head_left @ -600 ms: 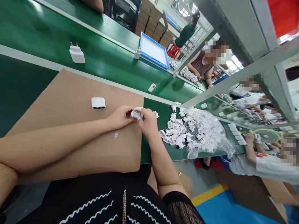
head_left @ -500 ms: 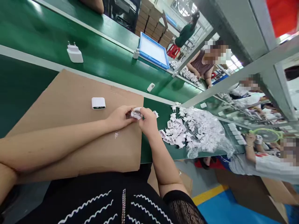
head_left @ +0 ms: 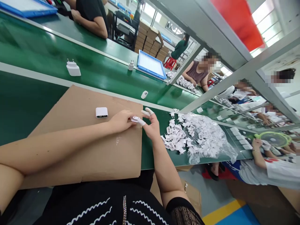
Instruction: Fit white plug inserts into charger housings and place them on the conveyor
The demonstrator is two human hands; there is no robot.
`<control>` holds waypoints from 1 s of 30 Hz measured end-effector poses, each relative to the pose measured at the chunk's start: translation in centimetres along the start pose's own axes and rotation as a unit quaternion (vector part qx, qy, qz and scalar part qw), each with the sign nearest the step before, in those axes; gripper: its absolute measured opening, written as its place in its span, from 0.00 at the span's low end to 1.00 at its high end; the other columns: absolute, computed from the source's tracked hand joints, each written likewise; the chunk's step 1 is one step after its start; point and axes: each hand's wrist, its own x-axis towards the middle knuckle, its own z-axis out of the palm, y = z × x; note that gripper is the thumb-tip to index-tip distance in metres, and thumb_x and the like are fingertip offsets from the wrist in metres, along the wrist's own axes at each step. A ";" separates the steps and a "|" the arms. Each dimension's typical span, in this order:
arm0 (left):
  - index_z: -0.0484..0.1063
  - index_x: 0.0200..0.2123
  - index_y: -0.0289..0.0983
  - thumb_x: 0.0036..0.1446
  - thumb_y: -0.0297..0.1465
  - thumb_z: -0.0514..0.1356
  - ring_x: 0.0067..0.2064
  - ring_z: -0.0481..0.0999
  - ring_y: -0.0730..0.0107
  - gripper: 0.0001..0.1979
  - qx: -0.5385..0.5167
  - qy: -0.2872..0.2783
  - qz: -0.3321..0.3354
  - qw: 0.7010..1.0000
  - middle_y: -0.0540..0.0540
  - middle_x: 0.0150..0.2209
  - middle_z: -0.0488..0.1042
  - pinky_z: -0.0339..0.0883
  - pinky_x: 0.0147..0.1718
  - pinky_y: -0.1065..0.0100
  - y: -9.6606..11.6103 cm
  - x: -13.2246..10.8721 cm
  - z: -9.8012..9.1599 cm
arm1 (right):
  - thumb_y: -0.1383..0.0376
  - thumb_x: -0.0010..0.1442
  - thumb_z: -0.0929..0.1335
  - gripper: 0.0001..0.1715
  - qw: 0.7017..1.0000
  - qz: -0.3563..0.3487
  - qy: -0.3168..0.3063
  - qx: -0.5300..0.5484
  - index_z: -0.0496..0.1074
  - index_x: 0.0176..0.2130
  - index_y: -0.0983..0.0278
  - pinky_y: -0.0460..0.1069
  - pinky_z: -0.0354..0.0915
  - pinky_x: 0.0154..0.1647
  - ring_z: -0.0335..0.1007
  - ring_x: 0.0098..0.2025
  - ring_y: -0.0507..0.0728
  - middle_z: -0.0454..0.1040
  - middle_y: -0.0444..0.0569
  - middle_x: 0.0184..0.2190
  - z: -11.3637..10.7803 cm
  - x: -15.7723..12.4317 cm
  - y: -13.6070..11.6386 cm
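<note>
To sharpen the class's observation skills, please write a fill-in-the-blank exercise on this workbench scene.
1. The small part in the left hand, touched by the right hand, is ___ in colour.
2. The shell lies on a sheet of ___.
3. The heap of plug parts lies to the right hand's ___.
4. The tray has a ___ rim.
Missing words: white; cardboard; right; blue.

On the table (head_left: 23,103) lies a cardboard sheet (head_left: 77,150); on it a small case (head_left: 101,112), right of it a heap of plug parts (head_left: 185,137).

Small white plastic plug piece (head_left: 135,119), roughly level, just above the brown cardboard sheet (head_left: 77,131)
</note>
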 end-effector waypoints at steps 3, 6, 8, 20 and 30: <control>0.79 0.45 0.41 0.59 0.43 0.62 0.41 0.77 0.58 0.16 0.007 0.051 -0.072 0.996 0.45 0.42 0.80 0.67 0.39 0.63 -1.4 3.5 -2.5 | 0.57 0.59 0.73 0.41 0.976 0.051 0.045 -0.207 0.61 0.67 0.60 0.65 0.62 0.62 0.61 0.64 0.69 0.65 0.60 0.65 -2.0 -0.3 0.3; 0.78 0.47 0.38 0.54 0.40 0.65 0.44 0.77 0.53 0.19 0.060 0.090 -0.145 0.983 0.43 0.45 0.80 0.67 0.40 0.62 -4.3 8.0 -4.9 | 0.68 0.58 0.71 0.33 0.912 0.143 0.008 -0.385 0.66 0.62 0.66 0.66 0.62 0.58 0.62 0.60 0.74 0.66 0.66 0.59 -3.1 -0.3 0.9; 0.77 0.50 0.38 0.53 0.37 0.65 0.47 0.77 0.51 0.20 0.099 0.097 -0.217 0.966 0.42 0.48 0.79 0.67 0.42 0.62 -6.5 10.4 -6.2 | 0.74 0.58 0.67 0.26 0.891 0.159 -0.011 -0.424 0.68 0.57 0.67 0.63 0.64 0.55 0.64 0.56 0.71 0.68 0.64 0.54 -3.3 -0.2 1.2; 0.49 0.73 0.36 0.56 0.40 0.62 0.70 0.50 0.37 0.45 0.259 0.231 -0.151 0.926 0.35 0.73 0.46 0.48 0.66 0.47 -7.0 13.7 -5.5 | 0.65 0.49 0.75 0.19 0.978 0.115 0.016 -0.174 0.75 0.44 0.61 0.54 0.71 0.50 0.73 0.43 0.58 0.72 0.50 0.45 -2.6 0.5 2.2; 0.68 0.64 0.39 0.51 0.34 0.64 0.57 0.71 0.49 0.35 0.206 -0.062 -0.131 0.968 0.36 0.64 0.63 0.65 0.56 0.61 -6.2 17.1 -3.6 | 0.49 0.52 0.75 0.22 0.969 0.185 0.064 0.152 0.77 0.36 0.65 0.50 0.75 0.34 0.78 0.30 0.55 0.80 0.49 0.32 -2.2 1.6 1.2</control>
